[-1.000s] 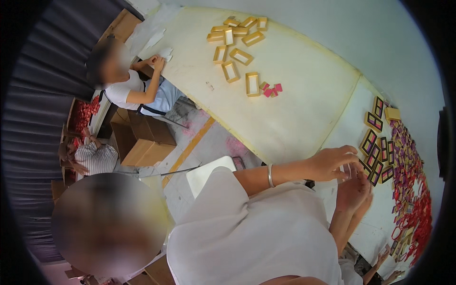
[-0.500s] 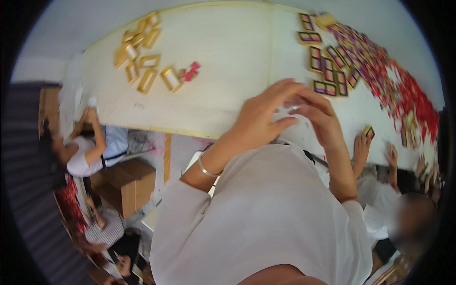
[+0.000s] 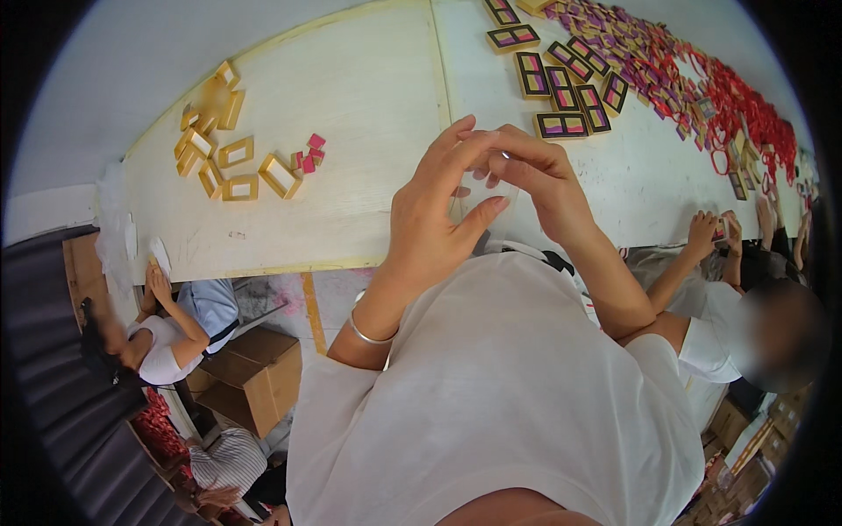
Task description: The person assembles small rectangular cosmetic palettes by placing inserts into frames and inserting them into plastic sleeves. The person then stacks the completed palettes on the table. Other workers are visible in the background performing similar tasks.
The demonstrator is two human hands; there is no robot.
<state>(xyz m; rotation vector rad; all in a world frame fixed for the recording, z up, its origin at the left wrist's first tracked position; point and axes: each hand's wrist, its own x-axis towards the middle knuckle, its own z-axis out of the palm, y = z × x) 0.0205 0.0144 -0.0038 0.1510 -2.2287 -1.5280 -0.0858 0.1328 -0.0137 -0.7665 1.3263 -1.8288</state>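
Clear piece (image 3: 488, 178) between left hand (image 3: 431, 215) and right hand (image 3: 548, 184), both curled; whether gripped, I cannot tell

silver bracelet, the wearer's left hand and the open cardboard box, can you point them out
Silver bracelet (image 3: 364, 337), head view: the curve of its band.
Left hand (image 3: 428, 213), head view: the back of the hand.
Open cardboard box (image 3: 274, 387), head view: an outer side wall.

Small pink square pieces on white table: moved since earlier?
No. The pink pieces remain left of the yellowish seam on the table, beside the same gold rectangular box.
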